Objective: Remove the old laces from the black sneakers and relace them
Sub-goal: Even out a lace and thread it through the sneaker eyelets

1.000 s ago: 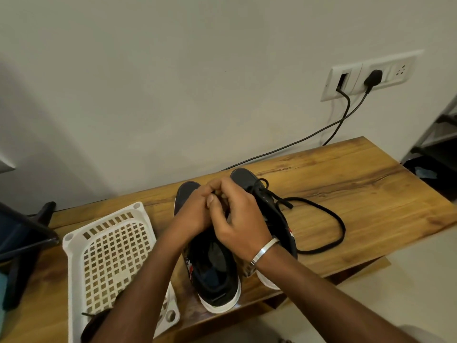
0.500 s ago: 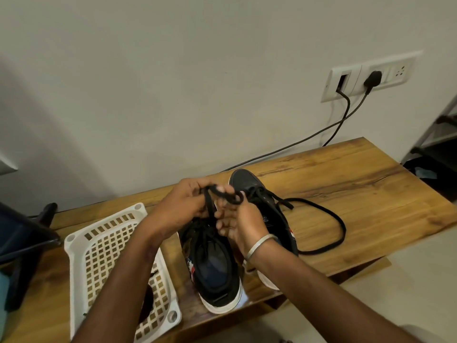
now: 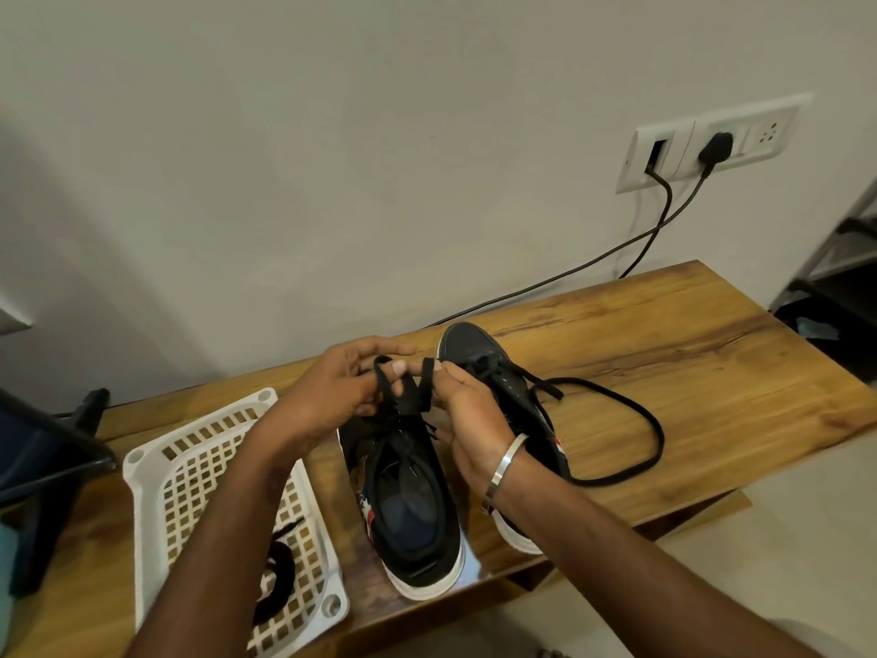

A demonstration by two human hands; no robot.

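Above the near sneaker [image 3: 408,496] on the tabletop [image 3: 664,353], left hand [image 3: 332,396] and right hand [image 3: 467,410] are each pinching the lace [image 3: 429,382], apparently working it loose; drawing it through the eyelets seems next.

A plain off-white painted wall [image 3: 332,159] fills the upper part of the view, evenly lit, with a soft shadow darkening its lower left. Against it stands a long wooden table with a glossy, strongly grained brown top [image 3: 688,353]. Above the table's right end, a white rectangular switch and socket plate [image 3: 712,142] is fixed to the wall; a black round plug [image 3: 858,147] sits in it, and two thin black cables [image 3: 617,251] run down from it behind the table. Below the table's near right corner lies pale smooth flooring [image 3: 807,539].
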